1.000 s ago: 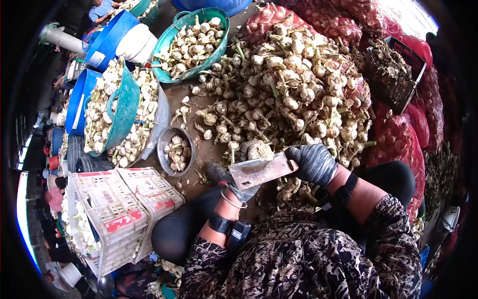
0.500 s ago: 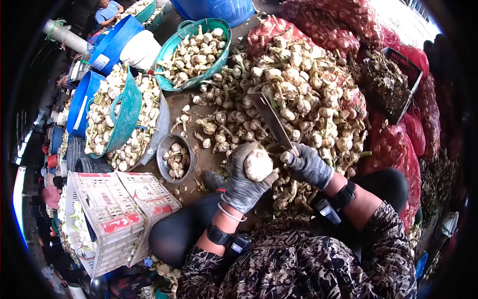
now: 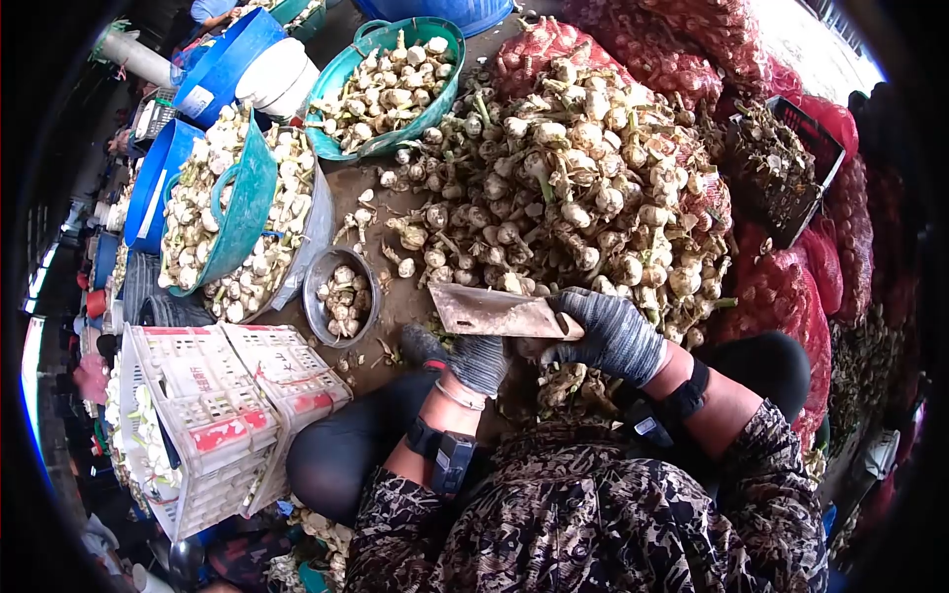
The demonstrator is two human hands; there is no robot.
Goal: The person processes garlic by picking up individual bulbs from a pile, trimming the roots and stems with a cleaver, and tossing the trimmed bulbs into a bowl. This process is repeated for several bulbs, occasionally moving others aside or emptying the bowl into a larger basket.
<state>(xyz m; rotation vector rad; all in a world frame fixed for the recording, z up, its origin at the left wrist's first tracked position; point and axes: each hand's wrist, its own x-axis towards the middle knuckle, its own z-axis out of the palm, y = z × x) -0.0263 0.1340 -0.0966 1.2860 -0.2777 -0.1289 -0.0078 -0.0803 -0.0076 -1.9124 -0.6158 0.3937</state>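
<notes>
My right hand (image 3: 613, 334), in a grey glove, is closed round the handle of a wide-bladed knife (image 3: 504, 313). The blade points left and lies across the view above my left hand (image 3: 480, 364). That hand is gloved too; the blade hides its fingers, so what it holds cannot be made out. Part of a pale bulb (image 3: 532, 348) shows just under the blade, between the hands. Beyond the knife rises a large heap of garlic bulbs (image 3: 593, 188) with stems and dry skins.
Left of the heap stand a metal bowl (image 3: 309, 296) with bulbs, green tubs (image 3: 240, 222) of garlic, blue tubs and white crates (image 3: 213, 425). Red net sacks (image 3: 791, 306) and a black crate (image 3: 825, 148) are at the right. A person (image 3: 210, 12) is at the upper left.
The knife has swung down from pointing up and away to lying nearly level, pointing left. My left hand has turned, and the large white bulb in it is no longer clearly visible.
</notes>
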